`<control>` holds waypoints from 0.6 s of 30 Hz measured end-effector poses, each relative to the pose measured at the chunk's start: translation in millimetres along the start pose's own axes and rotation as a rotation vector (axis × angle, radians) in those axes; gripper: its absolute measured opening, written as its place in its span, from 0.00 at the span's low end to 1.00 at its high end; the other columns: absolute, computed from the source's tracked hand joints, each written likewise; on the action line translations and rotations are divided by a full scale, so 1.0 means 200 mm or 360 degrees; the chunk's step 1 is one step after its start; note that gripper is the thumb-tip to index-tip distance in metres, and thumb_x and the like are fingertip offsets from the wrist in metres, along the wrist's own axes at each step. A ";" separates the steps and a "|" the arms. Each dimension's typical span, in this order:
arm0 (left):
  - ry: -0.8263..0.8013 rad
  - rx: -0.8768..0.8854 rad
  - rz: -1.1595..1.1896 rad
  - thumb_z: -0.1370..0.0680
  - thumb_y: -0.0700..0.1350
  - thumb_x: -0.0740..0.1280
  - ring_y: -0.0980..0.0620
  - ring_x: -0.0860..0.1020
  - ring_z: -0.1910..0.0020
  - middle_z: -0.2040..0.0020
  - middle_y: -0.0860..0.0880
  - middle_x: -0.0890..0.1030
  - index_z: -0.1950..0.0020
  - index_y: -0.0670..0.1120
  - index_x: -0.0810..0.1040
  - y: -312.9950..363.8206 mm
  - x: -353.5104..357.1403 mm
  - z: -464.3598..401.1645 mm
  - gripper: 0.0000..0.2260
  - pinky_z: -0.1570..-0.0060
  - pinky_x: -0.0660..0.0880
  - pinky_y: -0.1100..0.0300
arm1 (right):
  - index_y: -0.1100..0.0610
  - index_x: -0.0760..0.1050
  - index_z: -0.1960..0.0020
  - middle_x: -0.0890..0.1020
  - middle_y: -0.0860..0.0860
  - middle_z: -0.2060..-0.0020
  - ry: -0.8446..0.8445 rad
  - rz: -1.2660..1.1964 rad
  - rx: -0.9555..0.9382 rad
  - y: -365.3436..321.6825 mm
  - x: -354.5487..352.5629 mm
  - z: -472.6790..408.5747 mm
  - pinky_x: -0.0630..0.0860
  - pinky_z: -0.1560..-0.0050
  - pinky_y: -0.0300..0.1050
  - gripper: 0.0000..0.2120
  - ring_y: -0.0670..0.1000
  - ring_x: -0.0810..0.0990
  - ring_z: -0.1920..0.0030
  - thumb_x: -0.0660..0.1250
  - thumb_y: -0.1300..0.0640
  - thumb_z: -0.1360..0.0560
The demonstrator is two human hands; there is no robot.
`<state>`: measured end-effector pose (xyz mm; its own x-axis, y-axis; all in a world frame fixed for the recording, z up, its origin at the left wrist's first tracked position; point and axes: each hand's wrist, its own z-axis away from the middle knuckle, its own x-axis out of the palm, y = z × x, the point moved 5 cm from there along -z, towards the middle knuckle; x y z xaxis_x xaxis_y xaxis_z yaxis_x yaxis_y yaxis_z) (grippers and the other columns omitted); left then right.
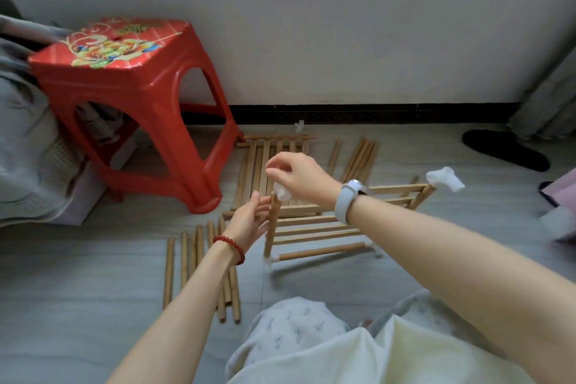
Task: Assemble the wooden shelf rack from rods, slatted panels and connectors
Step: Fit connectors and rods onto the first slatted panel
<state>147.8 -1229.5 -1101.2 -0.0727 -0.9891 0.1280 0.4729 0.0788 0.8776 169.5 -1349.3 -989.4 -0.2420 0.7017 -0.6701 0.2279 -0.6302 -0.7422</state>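
On the floor: a person sits on grey tiles before a white wall with a dark skirting strip, with a part-built light wooden shelf rack (327,224) standing just ahead of the knees.
Rack: a slatted wooden panel (314,227) is held up by an upright round wooden rod (270,227) at the near left corner and another post at the far right; a horizontal rod runs low along the near side.
Left grip: the left hand (249,221), with a red bead bracelet at the wrist, has relaxed, mostly straight fingers resting against the upright rod from the left; whether they close round it I cannot tell.
Right grip: the right hand (296,176), a pale grey watch on its wrist, is just above the rod top, thumb and fingertips pinched together; a white plastic connector (282,193) sits on the rod top just under the palm, touching it.
Other connector: a second white plastic corner piece (444,179) caps the far right post.
Spare parts: a flat slatted wooden panel (268,165) lies on the floor behind the rack; a bundle of loose wooden rods (199,259) lies left of the knees, partly under the left forearm, and more rods (358,159) lie beyond the rack.
Surroundings: a red plastic stool with a flower-printed top (131,97) stands at the left by the wall; a black slipper (505,150) lies at the far right.
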 end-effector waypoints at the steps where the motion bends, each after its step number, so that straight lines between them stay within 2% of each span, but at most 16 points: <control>1: 0.0008 -0.0021 0.0025 0.18 0.56 0.51 0.49 0.75 0.41 0.45 0.45 0.79 0.40 0.42 0.76 -0.02 -0.01 0.01 0.22 0.44 0.73 0.59 | 0.58 0.76 0.42 0.80 0.51 0.48 -0.0032 -0.0044 0.0039 0.04 0.05 0.00 0.73 0.46 0.41 0.12 0.47 0.76 0.48 0.60 0.55 0.21; 4: 0.0072 -0.0069 0.0111 0.19 0.57 0.52 0.44 0.73 0.38 0.46 0.47 0.78 0.46 0.47 0.77 -0.08 -0.02 0.02 0.19 0.42 0.71 0.56 | 0.58 0.74 0.41 0.77 0.47 0.54 -0.0095 -0.0055 0.0194 0.18 0.15 0.00 0.70 0.51 0.41 0.13 0.46 0.74 0.54 0.55 0.53 0.19; 6: 0.0075 -0.0050 0.0069 0.20 0.59 0.52 0.48 0.72 0.39 0.47 0.50 0.78 0.48 0.51 0.78 -0.07 0.00 0.03 0.19 0.40 0.69 0.53 | 0.56 0.72 0.40 0.76 0.47 0.56 -0.0105 -0.0032 0.0234 0.23 0.17 0.01 0.73 0.53 0.44 0.15 0.46 0.75 0.56 0.53 0.51 0.19; 9: 0.0166 0.0101 -0.0174 0.20 0.61 0.50 0.55 0.74 0.52 0.53 0.52 0.78 0.49 0.54 0.77 0.03 0.05 0.01 0.19 0.50 0.68 0.54 | 0.55 0.70 0.43 0.78 0.51 0.57 -0.0187 -0.0046 0.0283 0.28 0.16 0.01 0.74 0.53 0.48 0.14 0.51 0.78 0.55 0.49 0.52 0.18; 11: 0.0282 0.0182 -0.0355 0.19 0.56 0.51 0.52 0.73 0.60 0.58 0.48 0.75 0.48 0.48 0.75 0.11 0.08 -0.03 0.17 0.58 0.69 0.55 | 0.57 0.72 0.46 0.78 0.52 0.56 -0.0252 0.0132 0.0293 0.33 0.13 0.02 0.74 0.52 0.49 0.15 0.52 0.77 0.54 0.49 0.53 0.18; 12: 0.0336 0.0193 -0.0437 0.18 0.51 0.51 0.48 0.73 0.59 0.57 0.44 0.74 0.44 0.42 0.74 0.16 0.09 -0.05 0.17 0.57 0.71 0.53 | 0.58 0.74 0.45 0.79 0.53 0.53 -0.0299 0.0285 0.0292 0.36 0.11 0.02 0.74 0.49 0.49 0.16 0.52 0.77 0.52 0.49 0.54 0.18; 13: 0.0388 0.0200 -0.0544 0.18 0.46 0.52 0.43 0.75 0.54 0.52 0.40 0.75 0.40 0.37 0.72 0.20 0.09 -0.06 0.17 0.52 0.73 0.49 | 0.58 0.74 0.43 0.78 0.53 0.50 -0.0348 0.0450 0.0281 0.39 0.09 0.03 0.73 0.46 0.50 0.16 0.52 0.76 0.50 0.50 0.54 0.18; 15: 0.0499 0.0122 -0.0760 0.19 0.40 0.56 0.39 0.74 0.42 0.42 0.36 0.75 0.37 0.34 0.71 0.25 0.10 -0.11 0.15 0.41 0.72 0.48 | 0.57 0.74 0.41 0.76 0.52 0.49 -0.0356 0.0793 0.0179 0.44 0.05 0.05 0.71 0.44 0.50 0.16 0.52 0.73 0.48 0.51 0.53 0.18; 17: 0.0546 0.0100 -0.0997 0.21 0.36 0.59 0.41 0.74 0.41 0.40 0.37 0.74 0.36 0.34 0.71 0.31 0.15 -0.10 0.14 0.43 0.72 0.55 | 0.55 0.74 0.41 0.74 0.51 0.49 -0.0150 0.1088 -0.0003 0.45 0.02 0.06 0.67 0.47 0.46 0.14 0.51 0.71 0.49 0.52 0.54 0.19; 18: 0.0555 0.0053 -0.0986 0.20 0.36 0.59 0.41 0.75 0.41 0.40 0.37 0.75 0.36 0.34 0.71 0.32 0.16 -0.10 0.13 0.47 0.73 0.58 | 0.55 0.73 0.41 0.74 0.51 0.49 -0.0023 0.1177 -0.0063 0.45 0.01 0.06 0.65 0.49 0.46 0.14 0.51 0.70 0.49 0.52 0.54 0.20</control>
<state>193.0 -1258.4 -1049.3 -0.0315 -0.8350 -0.5493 0.4082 -0.5124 0.7555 178.0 -1408.8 -1056.6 -0.0245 0.0939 -0.9953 0.3701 -0.9240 -0.0963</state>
